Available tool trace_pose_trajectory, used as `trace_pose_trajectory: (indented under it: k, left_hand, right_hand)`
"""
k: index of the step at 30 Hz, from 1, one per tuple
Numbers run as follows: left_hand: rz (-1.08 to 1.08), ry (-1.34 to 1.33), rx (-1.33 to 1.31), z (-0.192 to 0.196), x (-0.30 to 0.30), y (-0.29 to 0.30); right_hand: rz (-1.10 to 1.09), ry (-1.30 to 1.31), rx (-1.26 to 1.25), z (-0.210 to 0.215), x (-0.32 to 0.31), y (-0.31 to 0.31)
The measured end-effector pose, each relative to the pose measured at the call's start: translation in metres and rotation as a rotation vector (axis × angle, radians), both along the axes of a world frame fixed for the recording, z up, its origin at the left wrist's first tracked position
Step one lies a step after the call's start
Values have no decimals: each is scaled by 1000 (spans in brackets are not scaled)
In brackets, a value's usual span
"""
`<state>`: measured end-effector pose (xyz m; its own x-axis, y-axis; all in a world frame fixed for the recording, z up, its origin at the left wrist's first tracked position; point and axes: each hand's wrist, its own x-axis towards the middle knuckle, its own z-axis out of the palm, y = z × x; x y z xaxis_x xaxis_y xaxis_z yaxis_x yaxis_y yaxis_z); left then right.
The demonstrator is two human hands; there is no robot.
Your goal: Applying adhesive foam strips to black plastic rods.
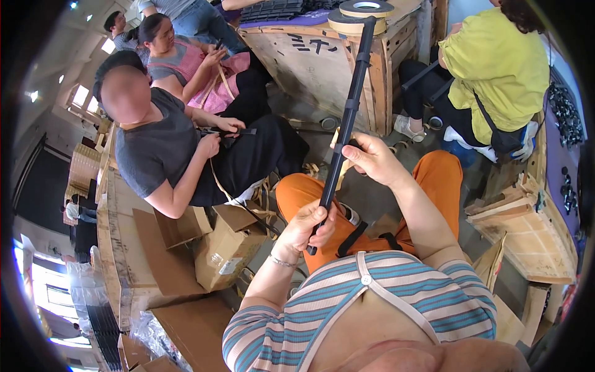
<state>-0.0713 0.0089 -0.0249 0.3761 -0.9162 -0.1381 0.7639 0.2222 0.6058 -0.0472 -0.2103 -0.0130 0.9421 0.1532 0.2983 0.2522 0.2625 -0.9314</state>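
Observation:
A long, straight black bar (354, 93) with several collar-like bands slants up and away from my lap toward the far crate. Its near end is wrapped in the closed fingers of my left hand (310, 227). Farther up, my right hand (375, 161) is beside the bar, thumb and fingers closed on a narrow tan strip (342, 172) that lies along it. Part of the strip is hidden behind the bar and my fingers. Under the bar are my orange trouser legs (437, 183).
Rolls of tan tape (358, 25) sit on a wooden crate (310, 65) ahead. Two seated co-workers handle dark parts with tan strips at left; another, in a yellow top (496, 68), sits at right. An open cardboard box (228, 254) stands left of my knees, a wooden box (527, 232) right.

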Motion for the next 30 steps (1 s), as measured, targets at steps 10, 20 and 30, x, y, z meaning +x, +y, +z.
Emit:
trace_pose_trajectory:
  k: [10,20,30]
  left_hand:
    - [708,-675,301,-2,23,-18]
    - [641,-573,380,-15,21,-10]
    - [654,-474,320,-5,17,-14]
  right_hand:
    - [363,32,-623,-33,-30,23]
    - [143,-41,-710,-12,-35,11]
    - [343,-28,-114,0,-41,23]
